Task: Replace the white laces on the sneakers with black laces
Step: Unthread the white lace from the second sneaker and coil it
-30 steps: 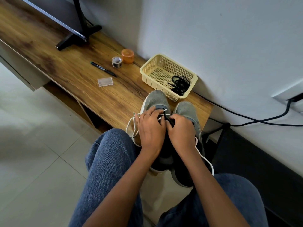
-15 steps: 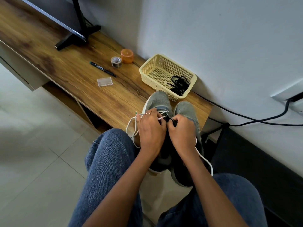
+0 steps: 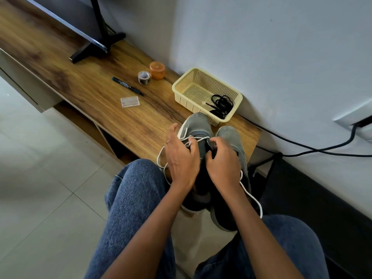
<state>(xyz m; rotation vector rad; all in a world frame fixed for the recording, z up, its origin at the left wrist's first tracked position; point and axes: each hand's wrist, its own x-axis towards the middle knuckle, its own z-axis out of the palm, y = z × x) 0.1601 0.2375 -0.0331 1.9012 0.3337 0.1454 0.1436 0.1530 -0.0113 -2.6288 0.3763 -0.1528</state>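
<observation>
Two grey sneakers stand side by side at the wooden table's near edge, the left sneaker [image 3: 196, 124] and the right sneaker [image 3: 229, 135]. My left hand [image 3: 181, 158] lies over the left sneaker and pinches its white lace [image 3: 161, 156], which loops out to the left. My right hand [image 3: 221, 160] has its fingers curled on the dark tongue of that sneaker. Another white lace [image 3: 251, 198] trails off the right sneaker toward my knee. A bundle of black laces [image 3: 221, 105] lies in the cream basket [image 3: 181, 93].
On the wooden table [image 3: 90, 87] lie a black pen [image 3: 126, 85], a clear plastic case [image 3: 129, 102], a tape roll [image 3: 144, 77] and an orange jar [image 3: 157, 70]. A monitor stand [image 3: 96, 45] stands at the back left. Black cables [image 3: 302, 146] run along the wall.
My left hand has spread and shifted left, drawing the white lace out of the left sneaker. My right hand stays on the tongue.
</observation>
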